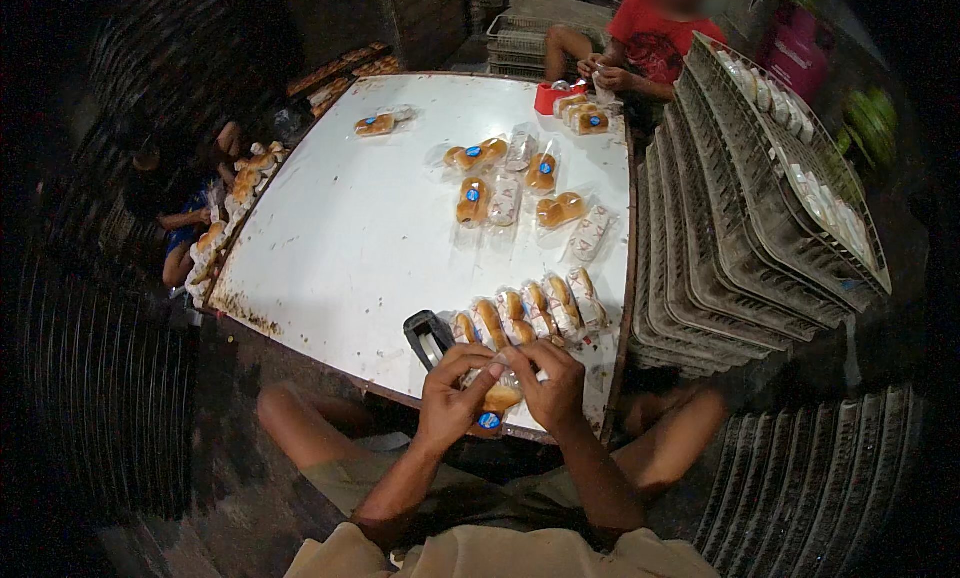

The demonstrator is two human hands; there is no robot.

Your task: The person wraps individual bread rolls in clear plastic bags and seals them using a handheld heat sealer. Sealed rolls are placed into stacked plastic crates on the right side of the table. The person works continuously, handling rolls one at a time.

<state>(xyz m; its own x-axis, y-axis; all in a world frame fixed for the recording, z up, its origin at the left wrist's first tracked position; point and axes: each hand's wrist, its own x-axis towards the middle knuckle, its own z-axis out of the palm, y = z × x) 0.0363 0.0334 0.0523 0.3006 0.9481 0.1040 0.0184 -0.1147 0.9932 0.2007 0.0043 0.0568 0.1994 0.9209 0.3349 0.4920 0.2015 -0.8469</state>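
Note:
Both my left hand (459, 394) and my right hand (551, 383) pinch the clear plastic wrapper of a bread roll (502, 398) at the table's near edge. The fingertips meet at the top of the wrapper. A round blue label (490, 420) shows on the bread below my left hand. Just beyond my hands stands a row of several wrapped bread rolls (514, 305), leaning side by side. Left of that row is a black tape dispenser (429, 338) with a roll of tape in it.
More wrapped rolls (472, 195) lie on the white table (315, 225). Opposite, a person in red (660, 34) handles a wrapper near a red tape dispenser (550, 97). Stacked plastic crates (705, 203) stand at the right. Another person's arm (184, 219) is near unwrapped bread (244, 184) at the left.

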